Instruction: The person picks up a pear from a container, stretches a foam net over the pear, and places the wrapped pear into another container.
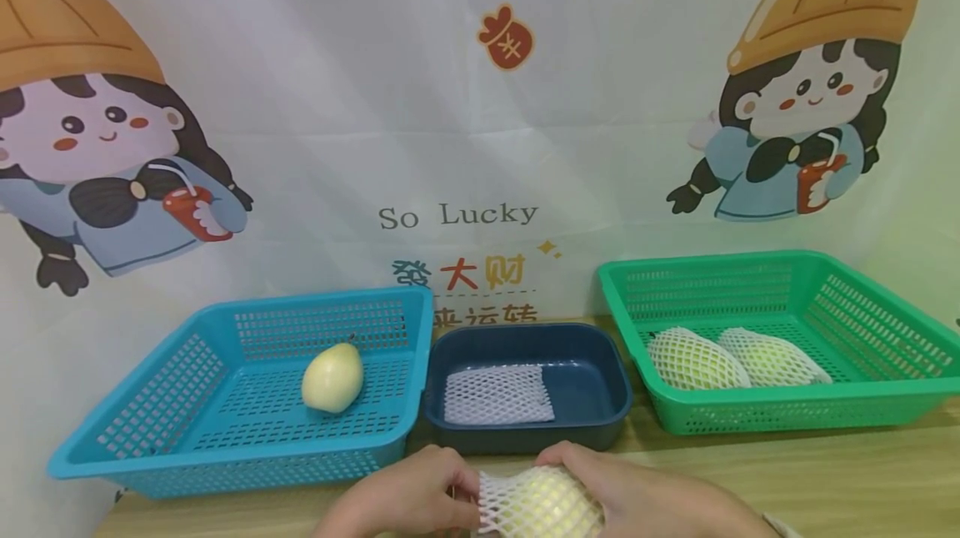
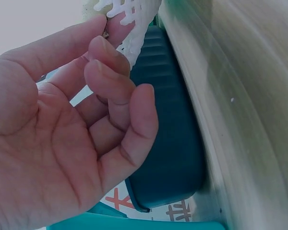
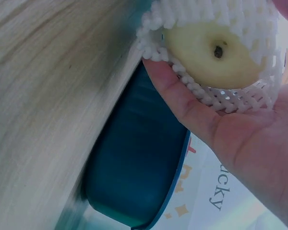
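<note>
A pale yellow pear [image 1: 551, 506] sits in a white foam net [image 1: 492, 505] between both hands at the bottom of the head view. My right hand [image 1: 645, 495] grips the netted pear from the right. The right wrist view shows the pear's dark blossom end [image 3: 218, 51] exposed at the net's opening, with a finger along the rim. From the left, my left hand [image 1: 408, 490] pinches the other end of the net. Beside its fingertips in the left wrist view is the pear's stem [image 2: 105, 34]; the other fingers are loosely curled.
Just beyond the hands stands a dark blue tray [image 1: 588, 388] with flat foam nets [image 1: 497, 394] inside. A blue basket [image 1: 247, 450] on the left holds one bare pear [image 1: 333, 378]. In the green basket [image 1: 780, 404] at right lie two netted pears [image 1: 697, 360].
</note>
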A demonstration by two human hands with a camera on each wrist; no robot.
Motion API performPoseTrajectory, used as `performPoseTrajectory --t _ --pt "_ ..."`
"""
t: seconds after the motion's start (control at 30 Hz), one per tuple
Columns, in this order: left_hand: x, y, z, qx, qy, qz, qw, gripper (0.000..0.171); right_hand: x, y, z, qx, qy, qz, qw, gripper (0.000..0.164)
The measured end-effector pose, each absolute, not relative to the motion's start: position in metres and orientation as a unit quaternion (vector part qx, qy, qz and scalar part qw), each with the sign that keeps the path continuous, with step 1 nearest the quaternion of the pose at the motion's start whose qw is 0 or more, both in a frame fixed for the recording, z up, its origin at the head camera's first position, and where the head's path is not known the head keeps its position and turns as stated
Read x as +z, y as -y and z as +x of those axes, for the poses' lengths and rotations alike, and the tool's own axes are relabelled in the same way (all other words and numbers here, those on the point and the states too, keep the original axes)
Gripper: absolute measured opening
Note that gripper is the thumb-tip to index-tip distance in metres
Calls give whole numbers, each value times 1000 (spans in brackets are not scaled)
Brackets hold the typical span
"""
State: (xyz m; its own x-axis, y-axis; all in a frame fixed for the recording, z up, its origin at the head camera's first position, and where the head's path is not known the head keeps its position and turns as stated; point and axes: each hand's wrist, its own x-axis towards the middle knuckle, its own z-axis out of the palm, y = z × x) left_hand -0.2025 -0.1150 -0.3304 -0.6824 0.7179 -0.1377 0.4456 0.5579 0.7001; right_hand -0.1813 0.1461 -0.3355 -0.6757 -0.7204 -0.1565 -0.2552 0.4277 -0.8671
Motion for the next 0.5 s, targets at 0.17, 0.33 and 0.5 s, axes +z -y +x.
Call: performPoseTrajectory --t 0.17,0.33,0.5 --pt "-327 115 -201 327 -860 339 199 16 -330 -146 -180 -444 -806 -310 240 57" --pt "-320 116 -198 337 -855 352 180 15 -322 -146 -178 -468 -797 -269 271 58" --pt "-310 120 -195 341 -851 370 152 12 -317 -147 -177 -477 -795 -264 265 60"
